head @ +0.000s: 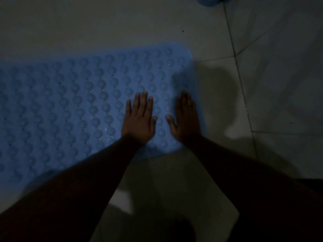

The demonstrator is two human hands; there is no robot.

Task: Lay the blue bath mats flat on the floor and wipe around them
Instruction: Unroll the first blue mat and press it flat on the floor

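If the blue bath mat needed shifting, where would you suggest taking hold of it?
Probably the blue bath mat is best pinched at its rounded near-right corner, coming from the bare tiled floor on the person's side. It lies flat, so only edges offer a grip; the right hand already rests beside that edge.

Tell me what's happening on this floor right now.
A person is pressing a blue bath mat down onto the tiled floor. The left hand and right hand lie flat, fingers spread, near the mat's right end. The mat looks spread out. Something else blue shows at the top edge; no cloth is visible.
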